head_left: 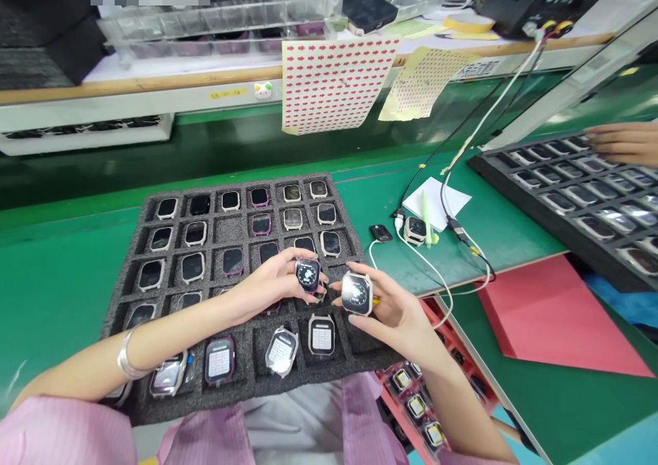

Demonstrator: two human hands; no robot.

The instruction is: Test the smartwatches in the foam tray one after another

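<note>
My left hand (288,274) is closed on a dark purple smartwatch body (308,275), its screen lit with a dial. A silver smartwatch body (356,293), also showing a lit dial, is pinched between the thumb and fingers of my right hand (398,311). Both are strapless and held above the right part of a black foam tray (229,230). The tray's pockets carry several more watch bodies in silver, purple and black. Along the near edge, a purple watch (220,361) and a silver watch (321,336) show light, list-like screens. My left forearm covers some pockets.
Right of the tray lie cables (426,266), a small black device (381,232), another watch (415,230), white paper (436,203) and a green pen (426,211). A co-worker's hand (624,142) touches another tray (591,197). A red sheet (560,321) and arrow-sticker sheet (336,84) are nearby.
</note>
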